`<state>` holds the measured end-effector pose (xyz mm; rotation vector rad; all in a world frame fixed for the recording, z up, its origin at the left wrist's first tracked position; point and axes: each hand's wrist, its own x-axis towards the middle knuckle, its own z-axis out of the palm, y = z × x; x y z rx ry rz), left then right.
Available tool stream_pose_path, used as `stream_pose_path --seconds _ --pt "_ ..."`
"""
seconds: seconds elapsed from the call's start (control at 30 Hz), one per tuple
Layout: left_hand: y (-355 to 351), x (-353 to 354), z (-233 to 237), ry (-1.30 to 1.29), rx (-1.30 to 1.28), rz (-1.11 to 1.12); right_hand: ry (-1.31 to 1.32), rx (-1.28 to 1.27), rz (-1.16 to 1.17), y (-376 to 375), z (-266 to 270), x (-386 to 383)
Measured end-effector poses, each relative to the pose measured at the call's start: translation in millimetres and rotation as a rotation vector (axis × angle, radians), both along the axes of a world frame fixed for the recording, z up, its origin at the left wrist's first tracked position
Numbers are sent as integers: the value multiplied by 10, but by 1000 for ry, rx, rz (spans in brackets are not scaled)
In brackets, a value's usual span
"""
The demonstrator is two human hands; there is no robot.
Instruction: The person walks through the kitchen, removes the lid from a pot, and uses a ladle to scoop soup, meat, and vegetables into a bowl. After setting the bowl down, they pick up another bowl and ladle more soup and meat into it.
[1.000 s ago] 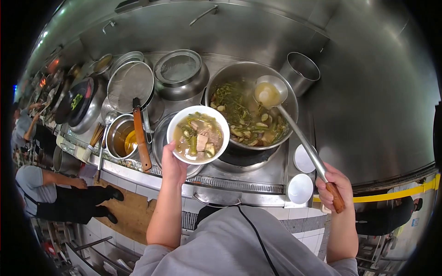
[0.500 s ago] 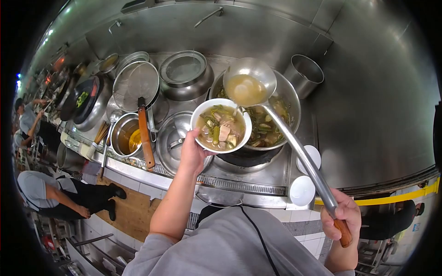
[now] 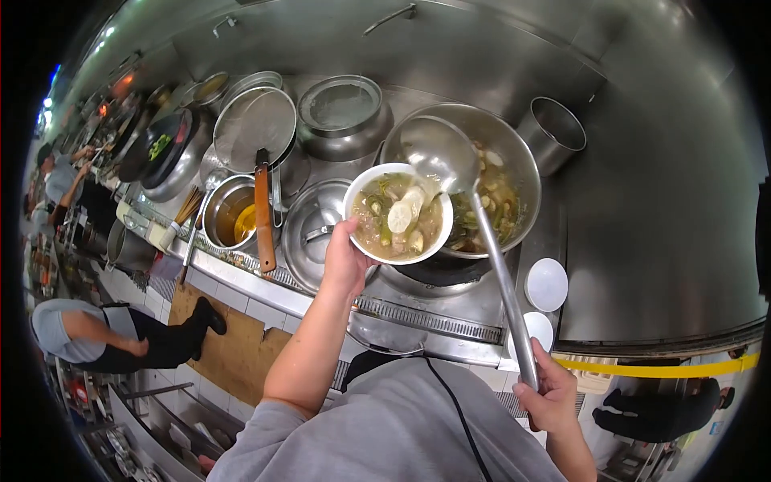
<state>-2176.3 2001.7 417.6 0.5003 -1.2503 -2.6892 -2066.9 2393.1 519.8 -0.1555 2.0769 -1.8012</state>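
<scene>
My left hand (image 3: 347,265) grips the side of a white bowl (image 3: 401,261) filled with soup, green vegetables and pale round slices. Closed around the long handle is my right hand (image 3: 554,394), holding a large steel ladle (image 3: 502,273). The ladle's scoop is tipped over the bowl's right side, and its inside shows almost no broth. Behind the bowl stands a wide steel pot (image 3: 530,173) of the same chunky soup, partly hidden by the bowl and the ladle.
Two white bowls (image 3: 546,285) sit right of the stove. A steel cylinder (image 3: 554,132) stands behind them. Left are a lid (image 3: 301,257), a wooden-handled strainer (image 3: 265,217), a pot with yellow liquid (image 3: 215,221) and a covered pot (image 3: 341,132). Co-workers (image 3: 120,333) are at far left.
The ladle has tipped and emptied its broth into the bowl, where pale round slices now lie on top. My right hand has moved left and slightly down.
</scene>
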Motion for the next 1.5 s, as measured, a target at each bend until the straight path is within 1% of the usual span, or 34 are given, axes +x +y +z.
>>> stream_pose_path --seconds 0.07,0.13,0.2,0.27,0.33,0.4,0.47,0.5,0.53,0.57,0.6,0.73,0.8,0.87,0.93,0.97,1.07,1.1,1.13,1.17,1.2,1.23,1.27,1.3,1.33,1.37,1.4,1.43,1.5 --pt "93 87 50 -14 24 71 -4 -15 -1 60 -14 -89" --pt "202 187 60 -9 33 113 -109 -122 -57 128 74 -250" --pt "322 313 82 2 37 160 -119 -145 -27 223 132 -438" --pt "482 482 73 -11 69 248 -117 -60 -55 396 85 -663" --pt "665 687 40 -8 94 316 -113 -38 -6 549 -28 -890" --pt "887 911 2 3 128 416 -88 94 62 683 -135 -1122" --pt "1213 1138 161 -36 97 511 -115 74 137 776 -200 -1330" --pt "1350 1260 205 -44 120 544 -122 53 130 748 -214 -1423" --pt "1484 1422 214 -51 142 586 -131 32 131 731 -254 -1451" --pt "1578 1584 88 -1 149 614 -156 36 154 752 -286 -1502" --pt "1703 1751 32 5 175 666 -127 0 172 757 -425 -1582" --pt "2153 2502 40 -37 186 766 -167 -129 263 637 -495 -1615" --pt "2384 2897 35 -30 168 829 -258 -324 323 620 -510 -1603" --pt "2621 3272 52 -18 143 915 -417 -521 383 616 -555 -1672" --pt "2851 3631 45 -21 164 1019 -519 -560 392 616 -631 -1793" --pt "2993 3788 23 -24 163 1070 -599 -593 432 628 -667 -1886" --pt "3246 4254 -1 -22 152 1205 -544 -705 548 658 -839 -1931" --pt "3345 4419 -9 -14 160 1224 -547 -692 570 664 -931 -1859" --pt "3451 4577 -27 -3 172 1237 -572 -755 519 661 -1082 -1750" --pt "3559 4723 -29 -54 188 1293 -585 -818 459 673 -1224 -1643" --pt "3649 4834 -66 3 216 1308 -617 -657 383 632 -1357 -1467" --pt "3746 4966 -84 -3 207 1341 -604 -510 398 499 -1287 -967" --pt "3872 5096 -114 -14 203 1372 -660 -450 658 411 -1387 -699" --pt "3988 5215 -170 6 208 1395 -701 -347 732 292 -1222 -123" --pt "4100 5338 -219 23 211 1424 -610 -181 813 194 -1046 437" --pt "4216 5447 -261 31 223 1460 -558 -96 1017 130 -885 937" --pt "4341 5563 -343 13 203 1496 -568 -41 1211 66 -935 1235" --pt "4452 5674 -399 55 207 1521 -557 1 1387 13 -914 1568" --pt "4725 5824 -502 99 228 1575 -721 -55 1575 -69 -953 2156"
